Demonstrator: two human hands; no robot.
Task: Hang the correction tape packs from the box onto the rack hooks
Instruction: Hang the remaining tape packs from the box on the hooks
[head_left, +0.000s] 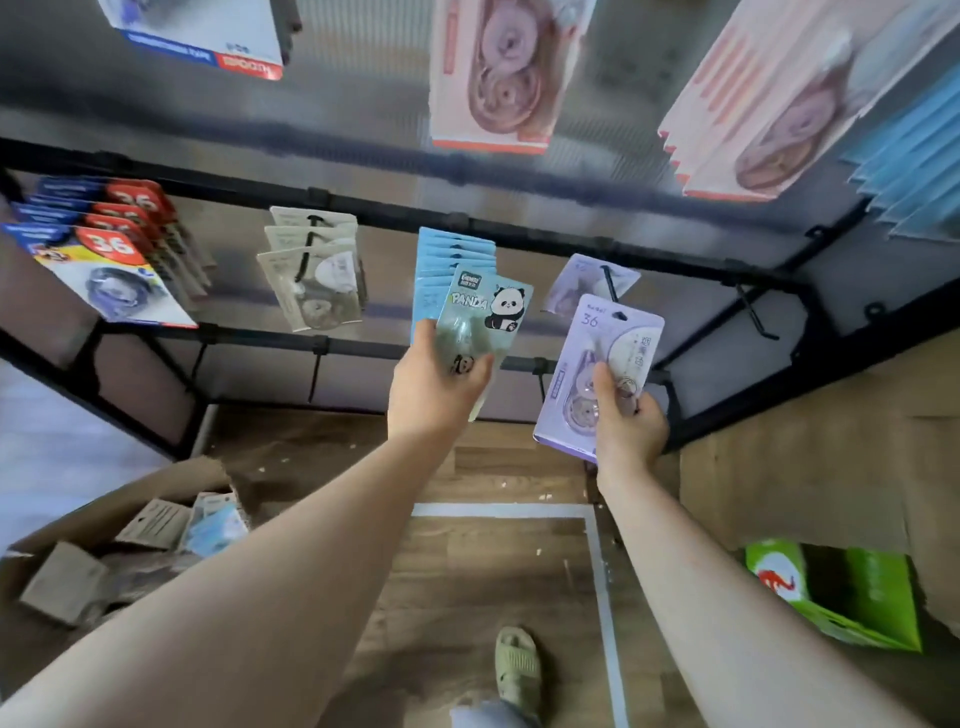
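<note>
My left hand (434, 387) grips a pale green panda correction tape pack (485, 312) by its lower end, held up in front of a row of blue packs (447, 260) hanging on a hook. My right hand (626, 423) grips a lilac correction tape pack (608, 348) by its lower half, just below a black hook (609, 283) where one lilac pack (579, 286) hangs. The open cardboard box (111, 545) with several more packs sits on the floor at lower left.
The black rack frame (363, 210) carries other hooks with red-and-blue packs (111, 249), beige packs (311, 275), pink packs (501, 78) and blue packs (914, 156). A bare hook (753, 317) sticks out at right. A green box (852, 592) lies on the wooden floor, near my sandalled foot (517, 665).
</note>
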